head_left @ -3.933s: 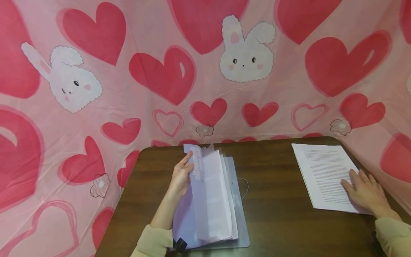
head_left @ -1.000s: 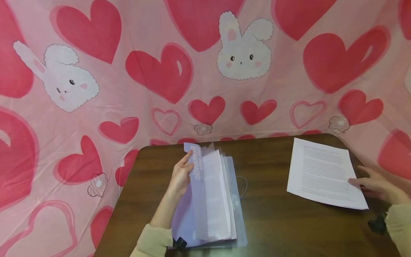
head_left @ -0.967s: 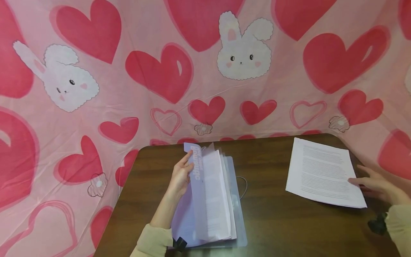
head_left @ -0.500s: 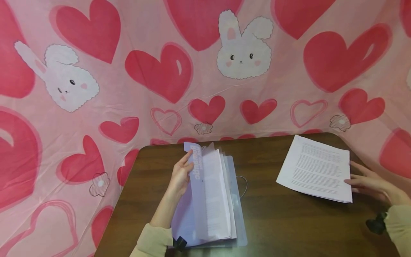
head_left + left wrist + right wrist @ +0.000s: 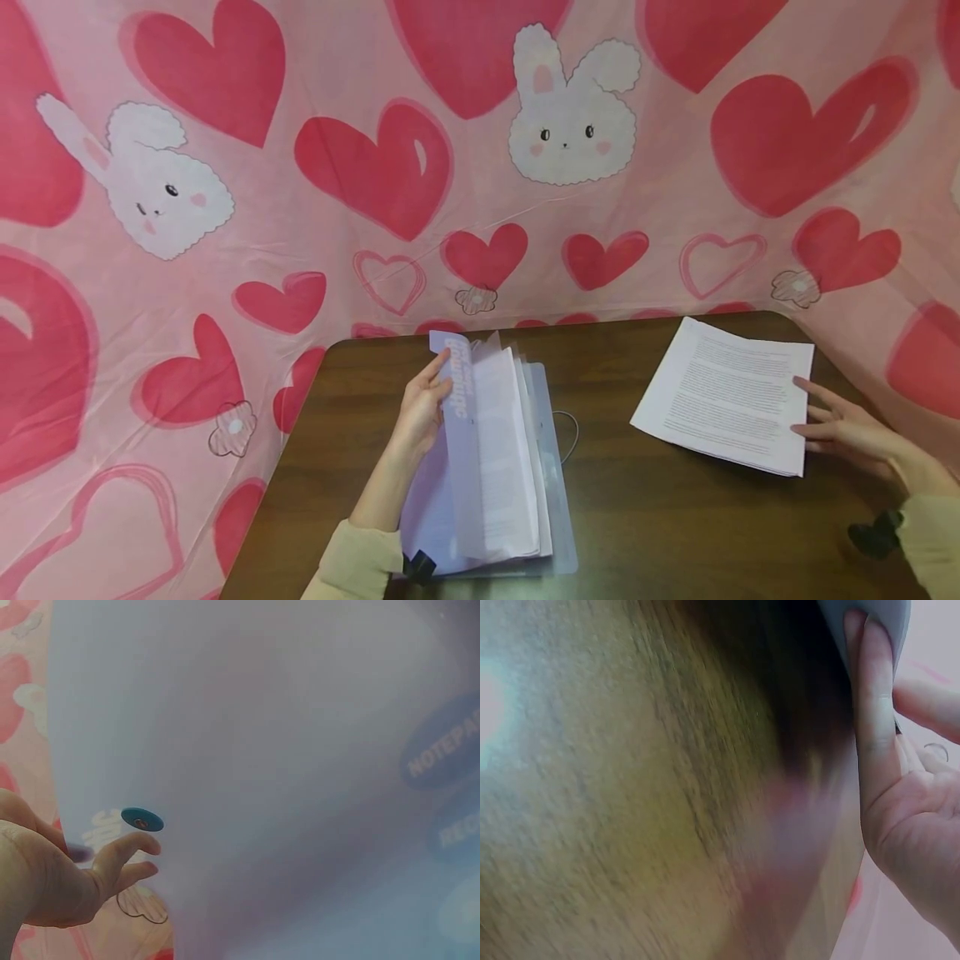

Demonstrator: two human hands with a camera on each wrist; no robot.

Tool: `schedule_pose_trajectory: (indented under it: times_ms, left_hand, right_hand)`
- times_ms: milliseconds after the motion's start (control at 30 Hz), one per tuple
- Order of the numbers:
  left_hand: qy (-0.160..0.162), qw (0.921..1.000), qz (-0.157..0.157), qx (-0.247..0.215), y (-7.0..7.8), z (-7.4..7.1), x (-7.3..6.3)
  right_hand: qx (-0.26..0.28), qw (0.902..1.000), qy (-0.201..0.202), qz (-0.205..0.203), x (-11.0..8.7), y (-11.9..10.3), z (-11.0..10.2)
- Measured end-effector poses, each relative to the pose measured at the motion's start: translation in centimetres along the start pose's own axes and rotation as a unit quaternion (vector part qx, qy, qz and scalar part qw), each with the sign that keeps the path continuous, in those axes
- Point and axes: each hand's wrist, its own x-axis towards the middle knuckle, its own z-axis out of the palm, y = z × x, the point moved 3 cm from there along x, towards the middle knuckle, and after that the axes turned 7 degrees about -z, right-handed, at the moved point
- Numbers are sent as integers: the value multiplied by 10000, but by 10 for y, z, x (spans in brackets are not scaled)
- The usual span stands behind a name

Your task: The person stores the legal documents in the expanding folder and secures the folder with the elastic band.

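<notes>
At 6 o'clock in the head view, a lavender plastic document folder stands partly open on the dark wooden surface, printed sheets inside, its left cover edge pinched between thumb and fingers of the left hand. Near 4 o'clock, the right hand grips the right edge of a tilted stack of printed paper, fingers nearly straight, thumb on top.
</notes>
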Motion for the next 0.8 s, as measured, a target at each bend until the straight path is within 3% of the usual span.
schedule_pose_trajectory:
  times_ms: [200,533,667,800]
  left_hand:
    - [-24,10000,32,-42,1,0,-1]
    - [125,9998,-17,-170,2,0,0]
    - [85,9998,9,-166,3,0,0]
    - [100,9998,-48,-171,3,-1,1]
  right_hand:
    - [-305,9992,243,-109,-2,-1,5]
    - [-1347,9886,160,-660,-9,-6,22]
    - [-1430,9859,113,-862,-13,-12,29]
    - [-1000,9859,-206,-1329,-15,-22,39]
